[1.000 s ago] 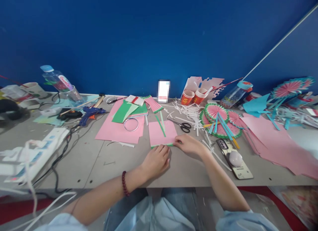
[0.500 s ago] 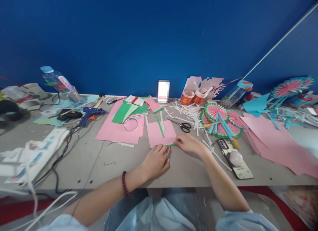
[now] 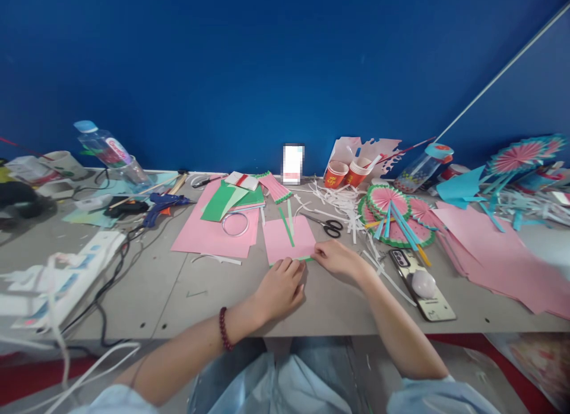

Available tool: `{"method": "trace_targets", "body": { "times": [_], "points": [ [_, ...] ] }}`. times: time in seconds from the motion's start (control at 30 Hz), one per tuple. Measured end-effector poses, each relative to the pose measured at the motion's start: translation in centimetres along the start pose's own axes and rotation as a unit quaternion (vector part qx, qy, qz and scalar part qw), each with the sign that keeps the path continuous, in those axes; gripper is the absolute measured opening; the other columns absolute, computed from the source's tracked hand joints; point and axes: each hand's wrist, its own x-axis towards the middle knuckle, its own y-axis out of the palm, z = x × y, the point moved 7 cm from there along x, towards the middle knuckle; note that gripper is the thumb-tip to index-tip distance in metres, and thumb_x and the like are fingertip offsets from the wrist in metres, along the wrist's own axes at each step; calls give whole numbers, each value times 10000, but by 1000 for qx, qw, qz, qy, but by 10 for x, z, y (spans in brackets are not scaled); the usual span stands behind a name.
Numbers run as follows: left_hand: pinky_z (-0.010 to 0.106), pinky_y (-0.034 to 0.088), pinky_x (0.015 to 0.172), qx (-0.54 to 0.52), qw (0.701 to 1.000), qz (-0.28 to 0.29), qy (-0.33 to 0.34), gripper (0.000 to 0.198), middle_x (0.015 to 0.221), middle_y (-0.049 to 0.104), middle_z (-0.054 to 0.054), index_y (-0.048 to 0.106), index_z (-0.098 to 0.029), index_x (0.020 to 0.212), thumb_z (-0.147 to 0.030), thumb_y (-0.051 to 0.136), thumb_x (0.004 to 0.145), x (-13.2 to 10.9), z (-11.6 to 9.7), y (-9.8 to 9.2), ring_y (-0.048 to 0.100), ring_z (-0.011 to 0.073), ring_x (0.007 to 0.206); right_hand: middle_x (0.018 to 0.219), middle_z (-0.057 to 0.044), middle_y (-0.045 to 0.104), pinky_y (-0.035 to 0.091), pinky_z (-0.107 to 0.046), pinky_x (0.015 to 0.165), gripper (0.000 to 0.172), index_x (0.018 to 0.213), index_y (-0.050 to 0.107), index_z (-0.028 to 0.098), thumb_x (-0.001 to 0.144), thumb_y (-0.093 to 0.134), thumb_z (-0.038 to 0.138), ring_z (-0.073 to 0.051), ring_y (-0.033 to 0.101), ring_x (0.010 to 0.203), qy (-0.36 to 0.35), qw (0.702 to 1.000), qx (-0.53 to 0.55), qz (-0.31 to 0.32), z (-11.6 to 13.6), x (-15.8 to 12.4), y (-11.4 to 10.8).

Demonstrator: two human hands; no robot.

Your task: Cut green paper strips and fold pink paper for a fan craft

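Note:
A pink square sheet (image 3: 280, 233) lies flat in front of me, with a green strip (image 3: 287, 227) on top and a green edge (image 3: 307, 258) along its near side. My left hand (image 3: 281, 288) rests on that near edge, fingers bent and close together; what its fingertips hold, if anything, is hidden. At the near right corner, my right hand (image 3: 335, 256) pinches the green edge of the sheet between thumb and fingers. Black-handled scissors (image 3: 332, 228) lie just beyond my right hand.
Larger pink sheets (image 3: 191, 239), green paper (image 3: 221, 201) and a clear ring (image 3: 235, 224) lie left. A blue glue gun (image 3: 162, 206) and power strip (image 3: 73, 283) are farther left. Right are paper fans (image 3: 387, 203), a phone (image 3: 434, 304), red cups (image 3: 336, 174) and pink sheets (image 3: 503, 253).

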Motion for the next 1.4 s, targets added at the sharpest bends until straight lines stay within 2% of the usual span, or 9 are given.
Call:
{"method": "trace_targets", "body": {
  "times": [0.57,0.77,0.9,1.1,1.27,1.33,1.4],
  "points": [
    [374,400,876,9,1000,-8,-15,471,1083,532,100,441,-124,1291,-250,448,838,3,0,-2,453,249,1016,760,-71,665,300,-243,581,266,763,647,165,893,493,339,-172,594,701,45,998,-40,4,-2,-2,-3],
    [371,402,874,17,1000,-16,-10,471,1075,535,99,447,-105,1287,-246,457,837,3,-1,-2,452,246,1011,806,-88,686,331,-259,588,368,765,665,193,878,482,491,-231,632,777,122,986,-112,22,-4,-7,-14],
    [371,403,873,20,1000,-15,-10,474,1068,539,95,447,-113,1288,-250,457,834,3,-2,-3,456,247,1007,795,-79,689,326,-259,565,404,733,654,198,876,468,527,-235,646,786,141,982,-122,24,-6,-8,-17],
    [369,400,867,24,1000,-12,-6,474,1064,543,105,437,-114,1297,-259,441,846,3,-3,-5,460,249,1008,856,-91,705,343,-263,583,342,768,675,193,886,491,457,-240,655,835,143,981,-133,13,-13,-8,-19],
    [377,390,870,32,999,-8,1,475,1077,543,115,437,-111,1293,-258,439,842,3,-4,-3,457,254,1008,941,-107,702,380,-267,650,362,894,679,188,952,356,341,-221,652,864,175,974,-136,-35,-24,-11,-35],
    [380,390,864,35,999,-12,0,482,1069,543,115,437,-107,1291,-258,446,833,3,-4,-3,458,255,994,930,-102,698,389,-263,659,347,941,661,181,957,332,292,-212,650,854,168,975,-137,-53,-19,-15,-42],
    [380,387,865,38,999,-16,-1,496,1057,543,117,437,-99,1290,-259,465,821,3,-4,-3,458,258,986,941,-101,689,405,-257,700,315,957,651,169,947,341,228,-203,642,884,131,979,-143,-63,-6,-20,-46]
  ]
}}
